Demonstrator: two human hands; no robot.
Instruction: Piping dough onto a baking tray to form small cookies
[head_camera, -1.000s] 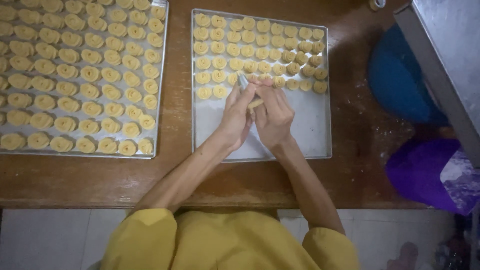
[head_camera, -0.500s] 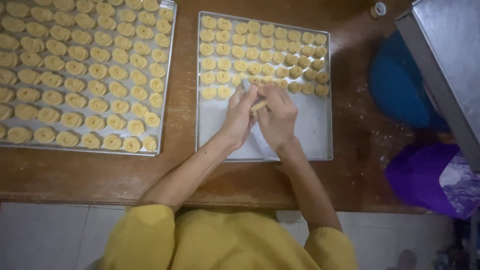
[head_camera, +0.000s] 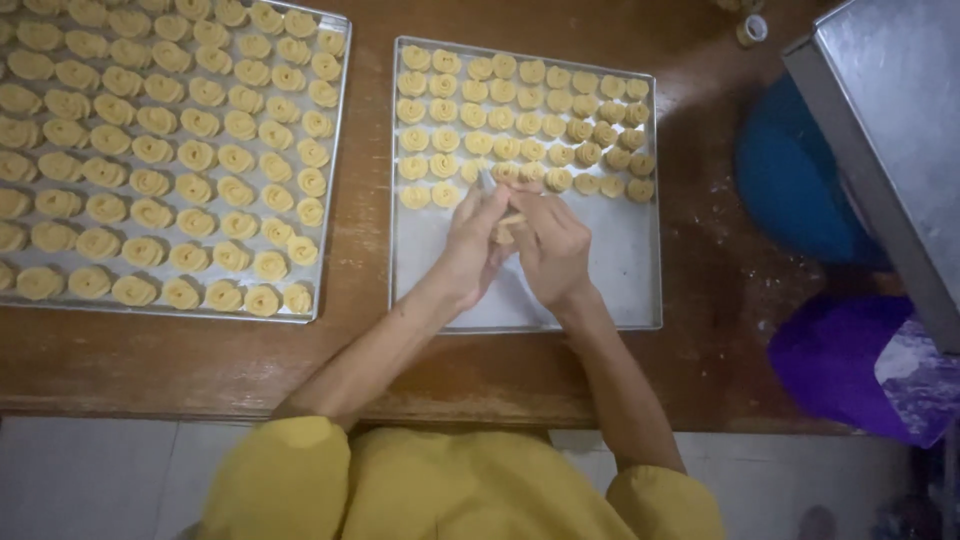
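My left hand (head_camera: 472, 248) and my right hand (head_camera: 553, 250) meet over the middle of a metal baking tray (head_camera: 620, 270). Between their fingertips is a small piece of yellow dough (head_camera: 508, 228), and a thin pale tool (head_camera: 487, 182) pokes up from the left hand's fingers. Rows of rose-shaped dough cookies (head_camera: 520, 120) fill the far half of this tray. The near half is bare metal. Which hand carries the dough's weight is hard to tell; both touch it.
A second tray (head_camera: 335, 170) on the left is full of the same cookies (head_camera: 170, 150). Both rest on a brown wooden table (head_camera: 180, 370). At right are a blue bowl (head_camera: 790, 180), a purple bowl (head_camera: 840, 370) and a tilted metal sheet (head_camera: 890, 130).
The hands stay together over the tray, shifting slightly as the fingers work the dough piece. The view has drifted a little.
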